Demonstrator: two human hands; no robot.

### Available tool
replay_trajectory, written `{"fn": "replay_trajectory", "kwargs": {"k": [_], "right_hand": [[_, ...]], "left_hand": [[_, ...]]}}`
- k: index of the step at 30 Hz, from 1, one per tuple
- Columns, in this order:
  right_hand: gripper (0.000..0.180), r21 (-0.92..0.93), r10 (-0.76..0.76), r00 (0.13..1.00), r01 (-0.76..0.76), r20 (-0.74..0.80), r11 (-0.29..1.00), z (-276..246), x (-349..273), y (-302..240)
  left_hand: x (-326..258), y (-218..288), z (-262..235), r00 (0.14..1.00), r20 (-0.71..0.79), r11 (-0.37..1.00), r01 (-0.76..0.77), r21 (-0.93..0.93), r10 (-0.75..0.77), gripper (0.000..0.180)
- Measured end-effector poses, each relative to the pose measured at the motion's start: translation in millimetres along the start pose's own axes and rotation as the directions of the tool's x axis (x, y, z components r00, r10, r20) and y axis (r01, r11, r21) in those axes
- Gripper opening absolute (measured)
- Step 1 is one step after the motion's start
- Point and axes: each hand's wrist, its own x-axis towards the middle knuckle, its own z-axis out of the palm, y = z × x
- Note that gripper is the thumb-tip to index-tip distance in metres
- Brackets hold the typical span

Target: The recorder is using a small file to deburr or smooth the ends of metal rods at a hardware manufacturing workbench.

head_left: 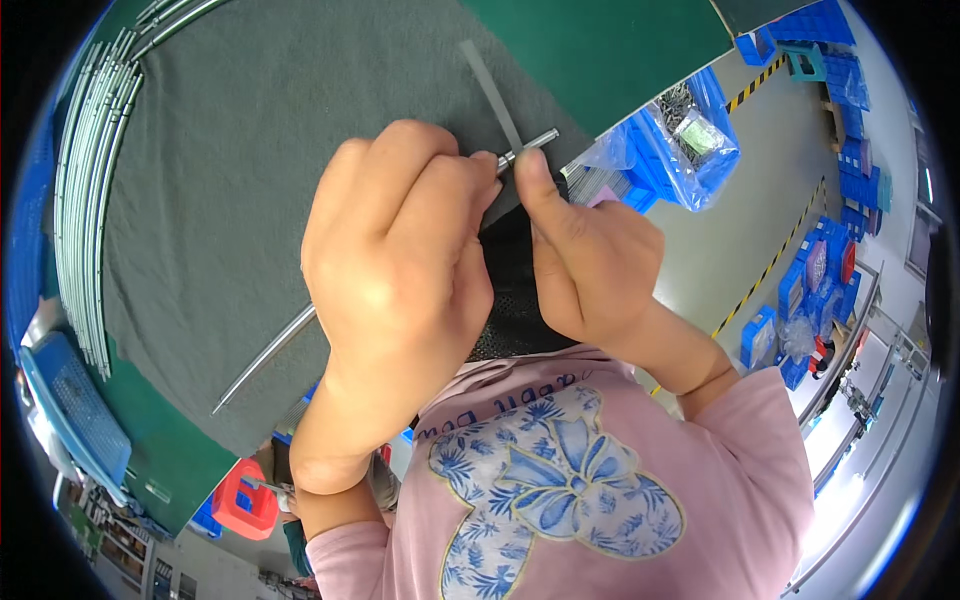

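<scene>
My left hand [395,240] is closed around a slim metal rod [266,358]. One stretch of the rod shows at lower left of this fist, and its other end passes my fingertips at upper right. A narrow translucent grey strip [490,92] stands up from the rod near that end. My right hand [600,255] is closed, its thumb pressed where the strip meets the rod. The fingers under the thumb are mostly hidden.
Many metal rods [95,200] lie bundled along the left of a grey cloth [240,150] on the green table [610,50]. A blue basket [75,410] sits at left. Beyond the right edge are a bag-lined blue bin [655,165] and a red container [245,500] stands lower left.
</scene>
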Motion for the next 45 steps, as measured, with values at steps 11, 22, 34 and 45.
{"fn": "replay_trajectory", "kwargs": {"k": [11,22,34,45], "right_hand": [[0.051,0.031,0.003,1.0,-0.003,0.01,1.0,-3.5,-10.2,3.9],[0.047,0.002,0.085,0.931,-0.092,0.355,0.996,-48.7,-0.6,-3.6],[0.057,0.012,-0.036,0.989,0.034,0.141,0.999,-22.6,27.2,3.2],[0.055,0.001,0.05,0.992,-0.05,0.12,0.999,-16.5,-3.0,-5.1]], "left_hand": [[-1.4,-3.4,-0.3,1.0,0.002,1.0,0.005,0.002,-0.005,0.026],[-2.3,-1.8,2.1,1.0,0.003,1.0,0.016,0.012,-0.016,0.027],[-1.4,0.0,0.1,1.0,0.007,0.999,0.024,0.023,-0.024,0.029],[-0.7,-2.2,-0.1,1.0,0.004,1.0,0.02,0.008,-0.02,0.027]]}}
